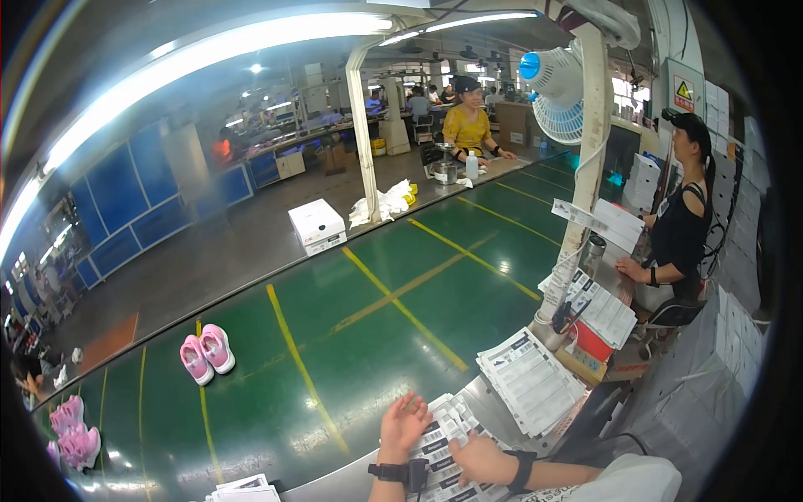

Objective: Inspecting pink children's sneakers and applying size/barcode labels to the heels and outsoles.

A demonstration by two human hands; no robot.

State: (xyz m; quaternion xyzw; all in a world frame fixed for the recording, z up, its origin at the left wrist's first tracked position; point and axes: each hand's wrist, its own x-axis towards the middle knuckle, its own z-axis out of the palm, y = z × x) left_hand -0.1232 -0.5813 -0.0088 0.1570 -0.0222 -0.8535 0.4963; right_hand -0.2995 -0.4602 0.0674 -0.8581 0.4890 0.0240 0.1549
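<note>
Sheets of printed white labels [441,432] lie on the metal ledge right in front of me, at the belt's near edge. My left hand [405,428] is raised over their left side, palm partly up, its fingers loosely bent and apart with nothing visible in them. On the right side of the same sheets rests my right hand [485,459], its fingers curled in; whatever they hold is hidden beneath the hand. Dark bands circle both wrists. A larger stack of label sheets [531,381] lies just to the right.
A green conveyor belt [284,427] with yellow lines carries pink shoes [207,355] and more pink shoes [75,435] at far left. Across it sit a white box [318,224] and a worker in yellow [466,125]. A post [585,151] with a fan [559,92] and another worker [682,201] are at right.
</note>
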